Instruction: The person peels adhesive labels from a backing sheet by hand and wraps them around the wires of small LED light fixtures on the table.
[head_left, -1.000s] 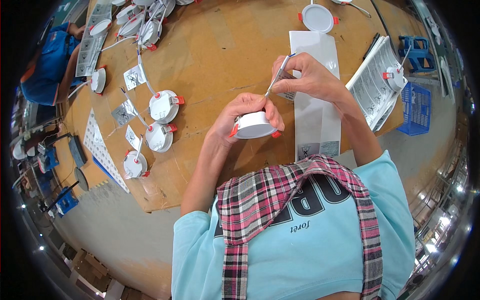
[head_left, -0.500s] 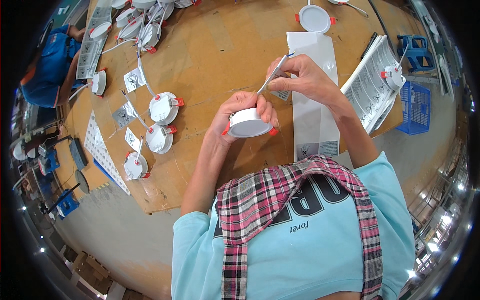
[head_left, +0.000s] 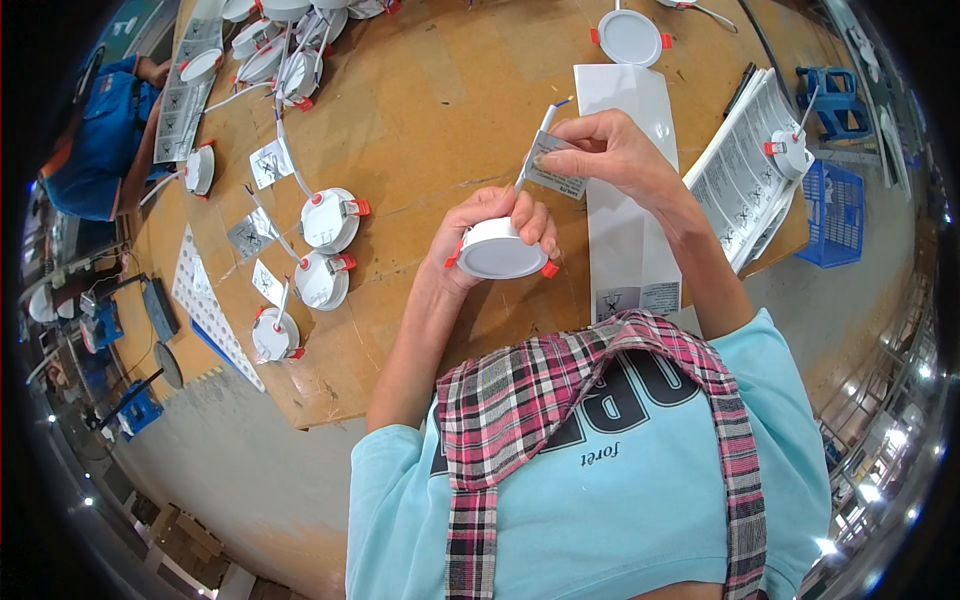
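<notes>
My left hand [head_left: 468, 218] is wrapped round a white round downlight [head_left: 502, 258] with red spring clips, its flat face tilted toward me. Up from that fist rises the lamp's white cable [head_left: 546, 120], with bare coloured wire ends at its tip. Between the thumb and fingers of my right hand [head_left: 625, 155] is a silver printed label [head_left: 556, 172], which lies against the cable; whether it is stuck fully round I cannot tell. Beneath my right hand a long white label backing sheet [head_left: 630, 215] runs down the table, with printed labels at its near end.
Three labelled downlights [head_left: 328, 222] lie on the table to the left. More lamps [head_left: 262, 60] are heaped at the far left, near a person in blue [head_left: 95, 150]. A stack of label sheets [head_left: 740, 170] with a lamp on it sits at right, beside a blue crate [head_left: 832, 212].
My right hand has shifted slightly, and the label now shows its printed face beside the cable. The cable stands a little more upright. My left hand keeps its hold on the downlight.
</notes>
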